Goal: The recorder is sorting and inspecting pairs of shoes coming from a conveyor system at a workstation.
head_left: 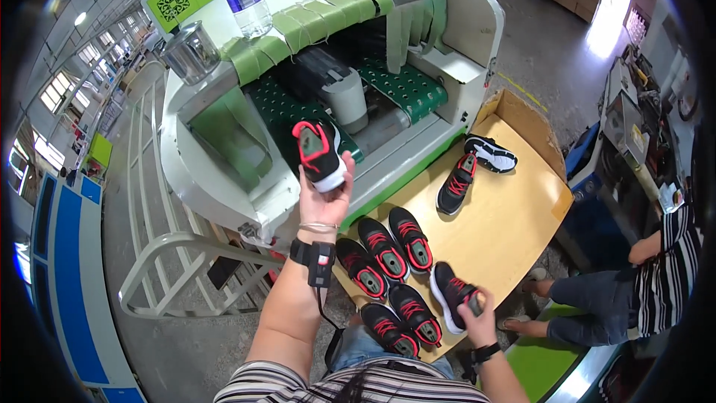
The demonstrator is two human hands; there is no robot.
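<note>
My left hand (328,205) is raised at the mouth of a machine, closed around the heel of a black sneaker (309,151) with red trim and a white sole. The shoe is over the green perforated conveyor belt (280,108). Low on the right side of a tan board, my right hand (481,322) grips the heel end of another black sneaker (446,289), which has red laces. To the left of that shoe, several matching sneakers (380,242) stand side by side in two rows. Farther off, one sneaker (456,185) stands upright beside another lying on its side, sole showing (492,155).
The tan board (488,227) has a raised cardboard edge (531,130) at its far side. On the machine's white housing stand a metal mug (190,54) and a plastic bottle (245,0). White railings (160,254) run at left. Another person (634,298) is at right.
</note>
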